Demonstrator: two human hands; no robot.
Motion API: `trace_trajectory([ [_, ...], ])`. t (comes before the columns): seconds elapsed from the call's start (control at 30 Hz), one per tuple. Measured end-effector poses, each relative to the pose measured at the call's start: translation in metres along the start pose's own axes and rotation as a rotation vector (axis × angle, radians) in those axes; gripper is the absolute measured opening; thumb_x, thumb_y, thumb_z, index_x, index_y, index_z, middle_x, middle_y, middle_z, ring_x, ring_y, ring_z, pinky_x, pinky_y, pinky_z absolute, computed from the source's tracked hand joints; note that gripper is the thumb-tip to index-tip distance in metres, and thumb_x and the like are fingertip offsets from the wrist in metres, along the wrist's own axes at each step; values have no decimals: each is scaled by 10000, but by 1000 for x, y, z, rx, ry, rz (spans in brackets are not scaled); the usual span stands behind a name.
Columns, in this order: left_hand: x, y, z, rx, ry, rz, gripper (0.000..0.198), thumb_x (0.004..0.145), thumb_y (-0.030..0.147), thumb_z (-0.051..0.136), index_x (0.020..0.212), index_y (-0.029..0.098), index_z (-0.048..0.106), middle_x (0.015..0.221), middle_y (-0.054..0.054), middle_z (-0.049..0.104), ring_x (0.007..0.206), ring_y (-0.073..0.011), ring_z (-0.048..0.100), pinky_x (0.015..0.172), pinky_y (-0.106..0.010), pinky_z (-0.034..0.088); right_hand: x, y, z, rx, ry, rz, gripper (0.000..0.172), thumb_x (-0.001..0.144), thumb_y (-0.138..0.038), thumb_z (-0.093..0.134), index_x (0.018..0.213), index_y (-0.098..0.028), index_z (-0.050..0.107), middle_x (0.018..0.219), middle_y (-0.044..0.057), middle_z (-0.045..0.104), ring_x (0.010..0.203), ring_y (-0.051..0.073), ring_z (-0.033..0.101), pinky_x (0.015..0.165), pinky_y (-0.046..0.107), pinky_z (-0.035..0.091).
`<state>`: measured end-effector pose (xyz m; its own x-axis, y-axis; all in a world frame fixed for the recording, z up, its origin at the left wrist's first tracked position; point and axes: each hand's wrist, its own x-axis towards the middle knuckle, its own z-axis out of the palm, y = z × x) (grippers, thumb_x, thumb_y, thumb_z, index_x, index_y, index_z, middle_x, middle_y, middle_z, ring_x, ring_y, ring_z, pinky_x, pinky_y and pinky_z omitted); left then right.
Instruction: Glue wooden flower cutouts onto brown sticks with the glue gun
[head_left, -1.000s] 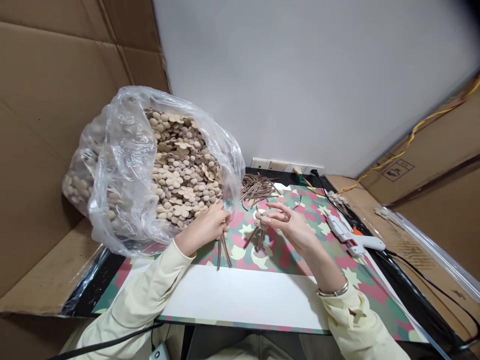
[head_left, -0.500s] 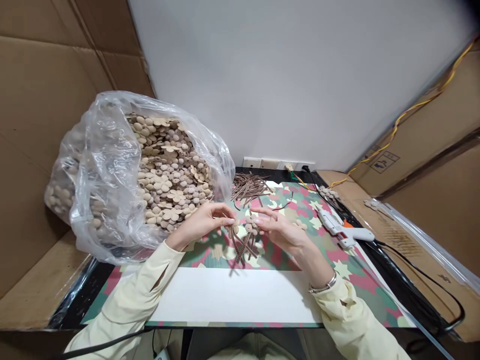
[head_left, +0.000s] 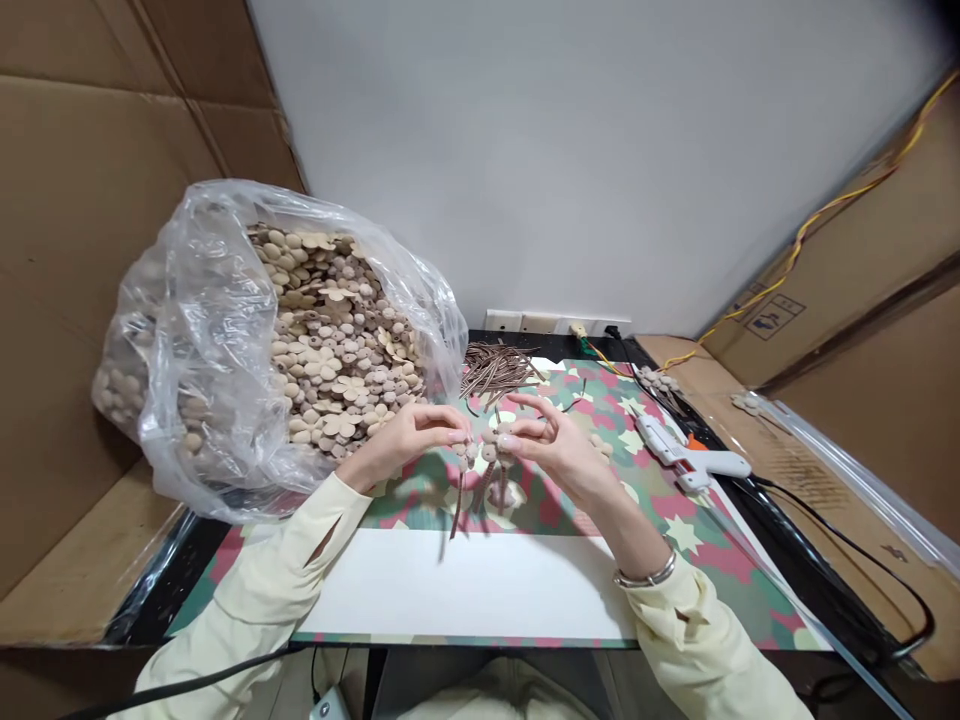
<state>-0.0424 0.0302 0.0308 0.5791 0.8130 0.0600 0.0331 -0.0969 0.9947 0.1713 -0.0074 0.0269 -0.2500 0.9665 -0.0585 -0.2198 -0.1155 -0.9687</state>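
My left hand (head_left: 416, 440) pinches a small beige flower (head_left: 465, 456) between thumb and fingertips, and a thin brown strip (head_left: 457, 508) hangs down below it. Close beside it, my right hand (head_left: 564, 450) grips another beige flower (head_left: 490, 442) by its right side, fingers bent, with brown strips (head_left: 487, 482) dangling underneath. Both flowers are held above the camouflage-patterned mat (head_left: 420, 515), a little apart. How the strips join the flowers is too small to make out.
A clear plastic bag (head_left: 199, 330) full of beige flowers (head_left: 337, 350) stands on the left. Behind my hands lies a pile of brown strips (head_left: 499, 368). A corded white glue gun (head_left: 690, 458) rests at right, near cardboard (head_left: 780, 480). A white sheet (head_left: 472, 585) lies in front.
The hanging strips, crossed over each other before, now hang apart under the two flowers. My right hand's fingers have lifted and bent more; both hands remain in nearly the same place.
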Motion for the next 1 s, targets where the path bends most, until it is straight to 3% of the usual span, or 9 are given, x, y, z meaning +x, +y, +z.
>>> trace_trajectory([
  [0.17, 8, -16, 7, -295, 45, -1, 85, 656, 181, 532, 627, 142, 603, 757, -56, 556, 750, -167, 518, 684, -266, 416, -1, 3, 11, -68, 6, -55, 656, 648, -292, 742, 1221, -264, 423, 822, 3, 668, 738, 161, 630, 685, 303, 497],
  [0.4, 17, -25, 12, -603, 110, -54, 56, 556, 144, 444, 519, 147, 486, 634, -31, 456, 573, -124, 448, 592, -274, 401, 0, 8, 16, -1, -26, -51, 579, 691, -296, 712, 1204, -266, 445, 845, 6, 675, 721, 142, 631, 661, 267, 485],
  [0.73, 20, -28, 12, -567, 152, -71, 60, 536, 157, 443, 516, 147, 498, 622, -43, 464, 592, -139, 462, 601, -277, 414, 0, 10, 20, 10, 21, -45, 538, 683, -293, 720, 1164, -251, 483, 795, -12, 651, 736, 145, 619, 663, 265, 461],
  [0.9, 15, -20, 1, -417, 153, -77, 98, 592, 113, 474, 588, 126, 571, 668, -46, 524, 630, -141, 482, 578, -237, 392, 1, 7, 14, 77, 22, -67, 524, 677, -257, 728, 1146, -238, 495, 832, 5, 642, 783, 156, 629, 706, 278, 473],
  [1.0, 9, -16, -10, -274, 184, -97, 107, 634, 95, 488, 638, 139, 585, 702, -29, 534, 648, -133, 474, 570, -214, 375, -16, -9, 2, 132, 42, -79, 548, 660, -239, 745, 1144, -232, 488, 874, 25, 654, 810, 179, 649, 755, 321, 486],
])
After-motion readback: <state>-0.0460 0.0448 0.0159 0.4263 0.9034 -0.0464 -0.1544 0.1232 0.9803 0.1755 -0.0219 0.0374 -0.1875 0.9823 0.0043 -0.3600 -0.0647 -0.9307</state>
